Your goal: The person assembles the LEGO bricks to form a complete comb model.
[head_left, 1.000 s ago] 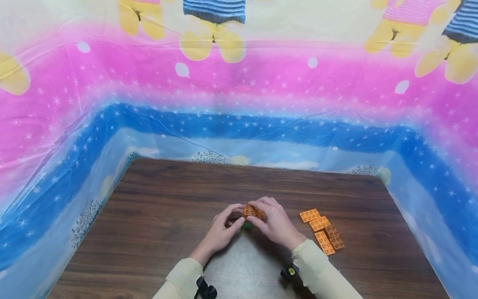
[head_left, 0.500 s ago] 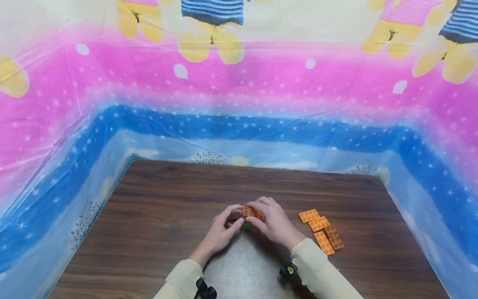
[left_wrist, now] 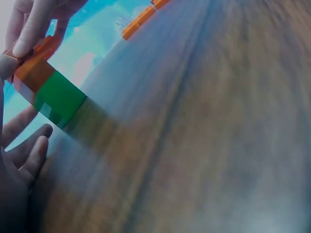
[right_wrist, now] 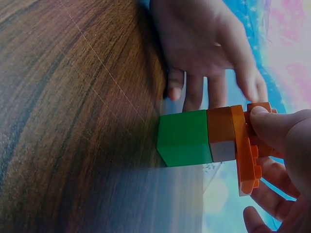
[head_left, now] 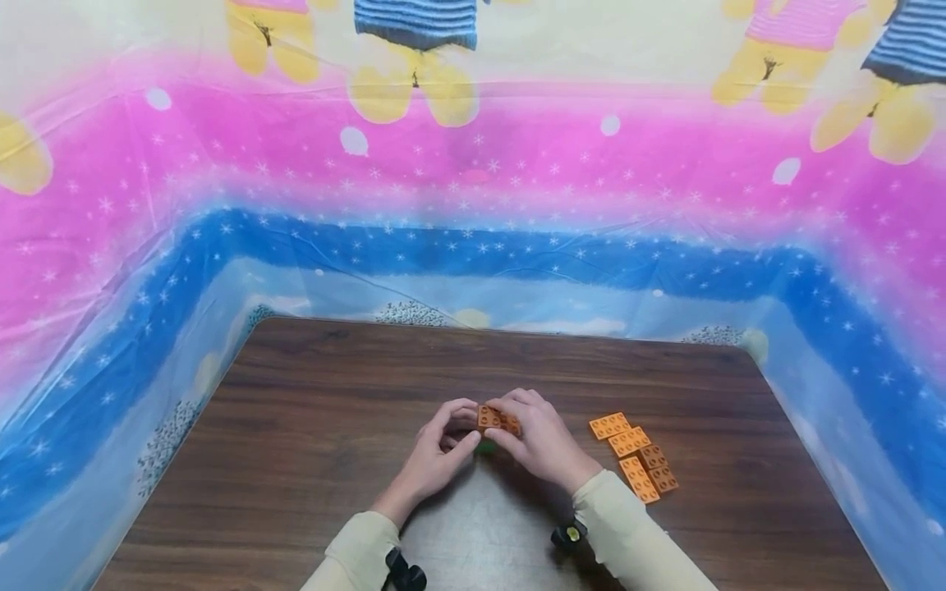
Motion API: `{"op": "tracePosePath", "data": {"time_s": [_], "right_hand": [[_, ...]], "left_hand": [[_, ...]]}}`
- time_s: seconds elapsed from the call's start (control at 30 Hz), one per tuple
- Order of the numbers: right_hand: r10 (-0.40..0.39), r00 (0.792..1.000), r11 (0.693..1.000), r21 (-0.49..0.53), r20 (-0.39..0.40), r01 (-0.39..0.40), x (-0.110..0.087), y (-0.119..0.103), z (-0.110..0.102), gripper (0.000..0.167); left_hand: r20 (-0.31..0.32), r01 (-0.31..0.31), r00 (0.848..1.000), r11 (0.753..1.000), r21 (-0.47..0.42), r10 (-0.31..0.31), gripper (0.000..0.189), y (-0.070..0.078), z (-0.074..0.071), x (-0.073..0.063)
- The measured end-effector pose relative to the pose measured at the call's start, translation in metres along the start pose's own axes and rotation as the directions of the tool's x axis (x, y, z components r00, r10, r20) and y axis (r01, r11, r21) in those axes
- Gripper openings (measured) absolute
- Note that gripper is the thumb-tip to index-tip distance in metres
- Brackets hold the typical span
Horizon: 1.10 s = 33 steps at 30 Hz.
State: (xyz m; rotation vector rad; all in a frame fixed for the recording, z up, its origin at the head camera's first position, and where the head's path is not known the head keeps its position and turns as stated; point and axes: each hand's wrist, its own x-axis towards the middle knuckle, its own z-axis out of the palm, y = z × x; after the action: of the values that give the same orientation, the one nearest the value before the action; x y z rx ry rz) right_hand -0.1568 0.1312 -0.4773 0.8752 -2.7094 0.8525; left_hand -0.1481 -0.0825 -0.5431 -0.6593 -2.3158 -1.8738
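Note:
A small stack of toy building bricks stands on the table between the hands. Its bottom is a green brick [right_wrist: 182, 138], with a brown brick [right_wrist: 220, 121] above it that has a pale patch on one side. Over that lies an orange plate brick [right_wrist: 247, 162], and a studded brown piece [head_left: 489, 417] tops the stack. My right hand [head_left: 543, 435] pinches this top piece between thumb and fingers. From the other side my left hand [head_left: 429, 460] has its thumb and forefinger at the edge of the upper layers; its remaining fingers spread loosely below, beside the green brick.
Right of the hands, several flat studded bricks lie close together: orange plates [head_left: 629, 442] and brown ones [head_left: 663, 478]. They rest on a dark wood table [head_left: 310, 386]. A patterned cloth [head_left: 443, 246] hangs around its back and sides.
The head view drifts slightly, so the table, hands and bricks sit a little further left in it. Both hands keep their place at the stack.

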Motion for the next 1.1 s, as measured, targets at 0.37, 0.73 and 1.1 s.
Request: {"op": "tracePosePath", "data": {"time_s": [0.37,0.73,1.1], "right_hand": [[-0.017,1.0,1.0,-0.009,-0.005,0.017,0.0,0.003,0.003,0.037],[0.028,0.999,0.994,0.103,-0.045,-0.023,-0.003,0.007,-0.001,0.033],[0.059,0.998,0.974,0.219,-0.026,-0.052,-0.005,0.01,0.002,0.025]], "left_hand": [[-0.027,-0.024,0.999,0.998,0.06,0.025,0.033,0.031,0.0,0.004],[-0.016,-0.056,0.998,0.997,0.048,0.057,0.029,0.026,-0.001,0.009],[0.011,0.014,1.0,1.0,0.027,-0.015,0.027,0.013,-0.003,0.007]]}}
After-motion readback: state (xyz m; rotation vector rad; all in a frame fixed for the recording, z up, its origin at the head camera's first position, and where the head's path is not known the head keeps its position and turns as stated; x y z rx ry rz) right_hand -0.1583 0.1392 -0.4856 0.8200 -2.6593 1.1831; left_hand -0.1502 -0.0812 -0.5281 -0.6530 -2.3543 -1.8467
